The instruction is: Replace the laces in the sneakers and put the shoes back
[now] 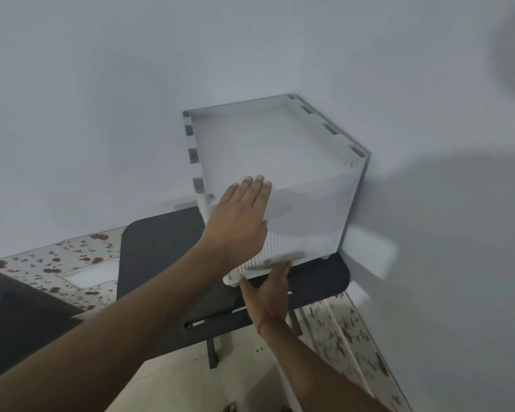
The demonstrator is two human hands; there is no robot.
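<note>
White plastic box [280, 185] sits on a dark stool [149, 248] in the corner. My left hand [238, 221] lies flat on its front, fingers straight and together; my right hand [268, 292] fingers the bottom handle. No sneakers visible, perhaps inside. Next, I judge, the door needs swinging open.

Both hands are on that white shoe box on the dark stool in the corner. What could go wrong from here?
The white box sits on a small dark stool, near its edge; a hard pull by the right hand on the bottom handle might slide it off. The left hand only presses flat, so it may not stop a tip. The frame is blurred, so contents are unclear.
</note>
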